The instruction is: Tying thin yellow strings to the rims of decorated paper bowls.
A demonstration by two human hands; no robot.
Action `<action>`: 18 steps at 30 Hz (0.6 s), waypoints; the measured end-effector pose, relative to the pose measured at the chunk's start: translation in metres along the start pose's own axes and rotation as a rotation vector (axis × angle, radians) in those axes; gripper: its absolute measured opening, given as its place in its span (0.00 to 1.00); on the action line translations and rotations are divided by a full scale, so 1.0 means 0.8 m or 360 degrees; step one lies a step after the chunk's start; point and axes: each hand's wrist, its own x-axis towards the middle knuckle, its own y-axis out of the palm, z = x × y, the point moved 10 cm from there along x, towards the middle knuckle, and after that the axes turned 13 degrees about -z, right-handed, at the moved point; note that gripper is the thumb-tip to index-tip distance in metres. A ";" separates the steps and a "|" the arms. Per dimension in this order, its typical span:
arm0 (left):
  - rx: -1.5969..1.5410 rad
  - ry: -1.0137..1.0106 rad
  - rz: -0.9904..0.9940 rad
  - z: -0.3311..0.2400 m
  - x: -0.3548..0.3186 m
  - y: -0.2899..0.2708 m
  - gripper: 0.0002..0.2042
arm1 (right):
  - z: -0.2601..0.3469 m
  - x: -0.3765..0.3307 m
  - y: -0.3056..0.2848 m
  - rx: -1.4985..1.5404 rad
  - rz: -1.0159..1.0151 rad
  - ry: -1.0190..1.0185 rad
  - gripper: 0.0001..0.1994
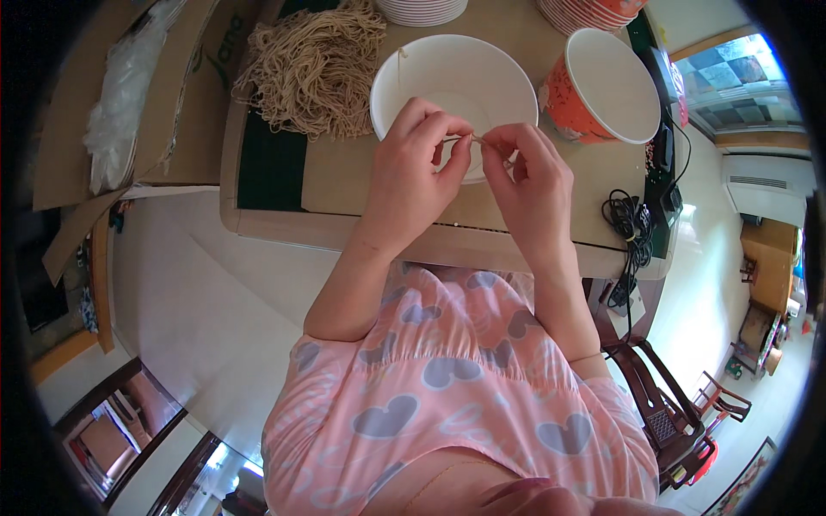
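My left hand (411, 168) and my right hand (535, 176) meet fingertip to fingertip over the near rim of a large white paper bucket (430, 64). Each pinches a thin tan string (477, 138), of which only a short piece shows between the fingers. Another bit of string (401, 64) hangs over the bucket's far left rim. Left of the bucket lies a big loose heap of tan string (314, 69). To its right stands an orange paper bucket (581, 107) with a white inside, tilted in the view. My hands partly hide the white bucket's near side.
Stacked white buckets (422, 10) and stacked orange ones (585, 13) stand at the table's far side. A bundled black cable (628, 219) hangs at the right table edge. On the left is an open cardboard box (185, 103) with clear plastic (129, 103). A dark wooden chair (658, 396) stands lower right.
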 end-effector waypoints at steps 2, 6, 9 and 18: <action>-0.0017 0.0021 0.0000 0.000 0.000 0.001 0.05 | -0.002 -0.001 0.002 -0.0011 -0.0006 -0.0014 0.05; -0.0022 0.0042 0.0005 -0.001 0.000 0.002 0.06 | -0.002 -0.002 0.004 -0.0043 0.0005 -0.0001 0.04; -0.0033 0.0035 0.0005 0.001 0.000 0.002 0.06 | 0.000 -0.001 0.005 -0.0061 -0.0002 -0.0012 0.03; -0.0031 0.0028 0.0001 0.001 0.000 0.000 0.05 | -0.005 -0.001 0.005 -0.0112 -0.0027 0.0066 0.04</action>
